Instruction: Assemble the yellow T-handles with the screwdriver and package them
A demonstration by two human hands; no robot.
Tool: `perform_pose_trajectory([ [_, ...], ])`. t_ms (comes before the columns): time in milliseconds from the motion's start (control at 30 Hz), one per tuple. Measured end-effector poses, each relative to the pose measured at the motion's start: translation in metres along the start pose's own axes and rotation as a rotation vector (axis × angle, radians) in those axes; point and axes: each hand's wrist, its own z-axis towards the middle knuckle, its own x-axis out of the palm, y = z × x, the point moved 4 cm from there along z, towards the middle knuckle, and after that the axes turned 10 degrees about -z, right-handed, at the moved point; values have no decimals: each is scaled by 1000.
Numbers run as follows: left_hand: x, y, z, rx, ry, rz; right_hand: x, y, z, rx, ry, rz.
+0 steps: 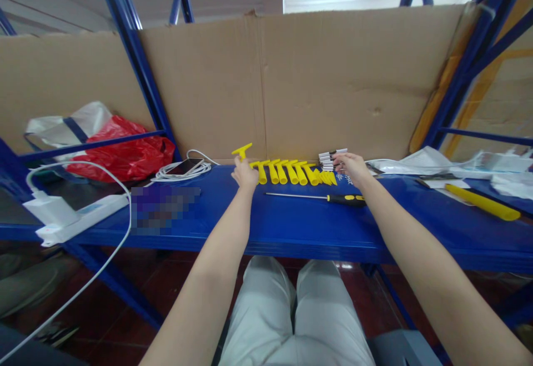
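My left hand (245, 174) is closed on a yellow T-shaped part (242, 150), whose crossbar sticks up above the fingers. To its right, several similar yellow parts (281, 172) lie in a row on the blue tabletop (291, 221). Small yellow pieces (327, 177) lie at the row's right end. My right hand (348, 167) has its fingertips at several black-and-white cylinders (326, 160); whether it grips one is too small to tell. Tiny silvery pieces (343, 178) lie beneath that hand. A screwdriver (345, 200) with a black and yellow handle lies in front of the row.
At the left are a red bag (125, 146), a power strip (89, 217), a coiled white cable (179, 174) and a phone (184, 166). A long yellow object (483, 202) and plastic wrapping (425, 161) lie at the right. Cardboard (316, 83) stands behind, between blue posts.
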Motion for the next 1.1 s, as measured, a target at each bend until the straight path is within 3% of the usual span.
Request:
perform_pose_trajectory([
  [500,17,23,5,-201,121,89,7,-2,-3,12,45,-122],
  [700,19,16,5,-183,167,130,9,-1,-4,4,46,-178],
  [833,21,11,3,-153,258,222,10,0,-5,1,49,-208],
  [1100,27,16,4,-208,382,221,11,-4,-3,-17,85,-248],
])
